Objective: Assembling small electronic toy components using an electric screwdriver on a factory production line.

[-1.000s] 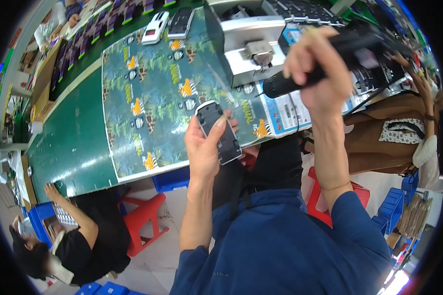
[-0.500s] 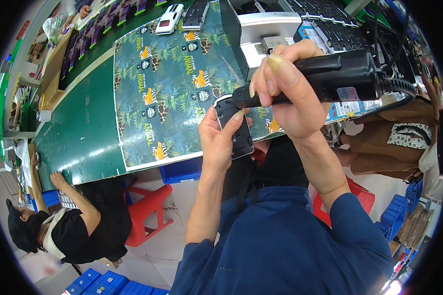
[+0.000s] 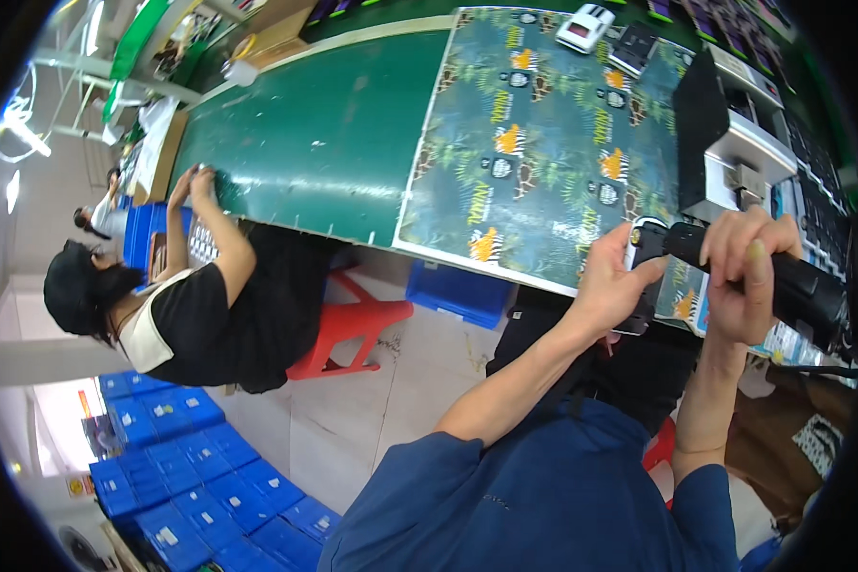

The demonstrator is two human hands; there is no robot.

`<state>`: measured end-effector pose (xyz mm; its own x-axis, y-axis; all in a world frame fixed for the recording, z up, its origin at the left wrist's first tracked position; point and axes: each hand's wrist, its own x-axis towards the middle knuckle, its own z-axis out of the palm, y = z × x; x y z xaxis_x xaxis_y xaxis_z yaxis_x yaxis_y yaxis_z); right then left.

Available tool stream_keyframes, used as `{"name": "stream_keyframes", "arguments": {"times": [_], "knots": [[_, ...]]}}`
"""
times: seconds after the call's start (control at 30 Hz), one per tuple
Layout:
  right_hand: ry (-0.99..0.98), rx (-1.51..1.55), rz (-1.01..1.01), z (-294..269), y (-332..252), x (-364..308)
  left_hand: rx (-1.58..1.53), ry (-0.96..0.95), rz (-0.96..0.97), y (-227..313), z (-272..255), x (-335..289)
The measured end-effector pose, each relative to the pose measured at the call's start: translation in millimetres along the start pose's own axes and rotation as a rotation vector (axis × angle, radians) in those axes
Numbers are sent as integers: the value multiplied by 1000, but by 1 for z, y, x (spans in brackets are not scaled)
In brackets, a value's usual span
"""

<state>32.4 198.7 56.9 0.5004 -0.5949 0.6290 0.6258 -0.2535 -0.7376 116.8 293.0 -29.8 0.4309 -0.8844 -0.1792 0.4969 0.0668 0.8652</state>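
My left hand point(image 3: 608, 288) is closed around a toy car point(image 3: 648, 244), its black underside up and a white rim of body showing at one end. Closed round a black electric screwdriver point(image 3: 810, 303) is my right hand point(image 3: 751, 272). The screwdriver lies nearly level, and its nose meets the underside of the car near the white-rimmed end; the bit itself is hidden. Beyond my hands, a white toy car point(image 3: 584, 29) stands on its wheels beside another car point(image 3: 632, 50) with its black underside up.
A jungle-print sheet point(image 3: 543, 181) covers part of the green table point(image 3: 324, 124). A metal fixture point(image 3: 748, 162) stands right, near trays of black car parts. A co-worker point(image 3: 191, 305) sits left, near a red stool point(image 3: 353, 334). Blue crates point(image 3: 210, 477) fill the lower left floor.
The view has swung left, so my hands and the table things appear farther right. More of the co-worker and the blue crates shows. The screwdriver stays at the car.
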Motion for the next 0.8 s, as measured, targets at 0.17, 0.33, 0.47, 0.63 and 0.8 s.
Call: {"name": "stream_keyframes", "arguments": {"times": [0.17,0.33,0.47,0.63,0.8], "knots": [[106,63,-6,-6,3,-5,84,3,24,1,-5,-1],[115,37,-59,-9,-10,-16,71,-30,92,-4,2,-5],[100,29,-119,-18,-31,-22,-86,-78,49,-4,13,-6],[277,14,-186,-62,-56,-19,-426,-225,-259,2,-14,5],[341,-189,-333,-85,-58,15,-293,-232,-199,2,2,-7]]}}
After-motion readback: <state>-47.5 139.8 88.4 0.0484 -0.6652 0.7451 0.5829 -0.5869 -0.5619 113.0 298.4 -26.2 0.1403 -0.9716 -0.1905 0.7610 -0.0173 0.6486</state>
